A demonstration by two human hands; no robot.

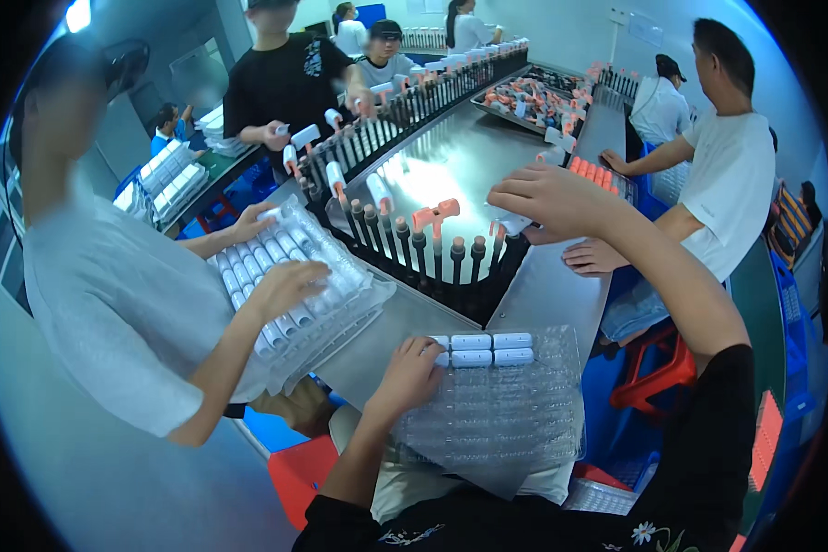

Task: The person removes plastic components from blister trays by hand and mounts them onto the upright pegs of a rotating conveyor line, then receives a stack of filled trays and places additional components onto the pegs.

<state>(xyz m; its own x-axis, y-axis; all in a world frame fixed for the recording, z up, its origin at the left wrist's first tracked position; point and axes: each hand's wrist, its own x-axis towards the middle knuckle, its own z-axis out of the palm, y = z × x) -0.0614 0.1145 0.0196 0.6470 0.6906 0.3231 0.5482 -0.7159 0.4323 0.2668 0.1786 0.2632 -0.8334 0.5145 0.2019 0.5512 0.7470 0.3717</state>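
At the left, a co-worker's tray with white pieces stands near the person's side. Next, the left hand lies over the left edge of a transparent tray; its fingers are bent and close together on the first white casings, but I cannot tell if they grip. These casings lie at the far edge of the tray in two rows, long axis from left to right; the left hand is the nearer one. Beyond them, an orange fitting sits on a dark post. More to the right, the right hand is bent over a white part, which lies under its fingertips, to the left of the palm. Its thumb is hidden, so I cannot tell whether the fingers are clamped.
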